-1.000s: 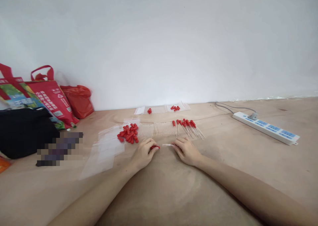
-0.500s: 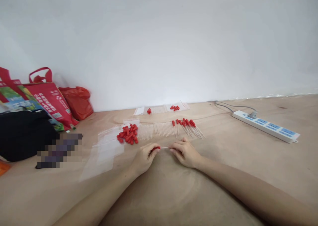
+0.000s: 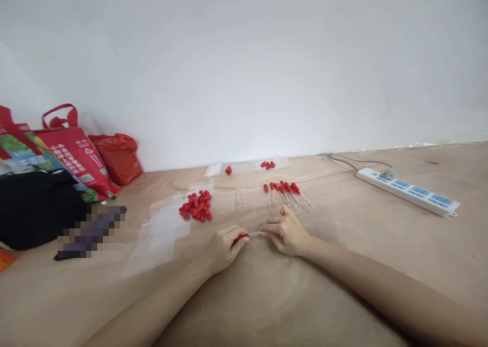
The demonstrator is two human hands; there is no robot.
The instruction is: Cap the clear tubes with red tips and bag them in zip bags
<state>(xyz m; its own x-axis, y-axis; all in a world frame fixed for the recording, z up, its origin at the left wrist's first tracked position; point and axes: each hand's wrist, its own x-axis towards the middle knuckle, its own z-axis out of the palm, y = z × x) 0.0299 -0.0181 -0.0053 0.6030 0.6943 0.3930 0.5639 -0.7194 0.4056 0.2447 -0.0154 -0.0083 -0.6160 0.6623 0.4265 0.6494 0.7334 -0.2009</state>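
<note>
My left hand [image 3: 227,248] pinches a red rubber bulb [image 3: 241,237]. From the bulb a thin clear tube [image 3: 255,233] points right, its far end at the fingertips of my right hand [image 3: 285,232], which are closed on it. Beyond my left hand lies a pile of red bulbs [image 3: 196,206] on clear plastic bags [image 3: 162,235]. Two groups of thin clear tubes [image 3: 253,198] lie side by side to the right of the pile. Further right, several tubes with red bulbs fitted [image 3: 292,194] lie in a row.
Near the wall are more red bulbs [image 3: 268,164] and small bags [image 3: 213,170]. A white power strip [image 3: 407,191] with a grey cable lies at the right. Red shopping bags [image 3: 78,156] and a black cloth item [image 3: 40,207] stand at the left.
My left hand has moved slightly down and right with the bulb. The tube now slants, with its right end higher. My right hand has shifted only a little.
</note>
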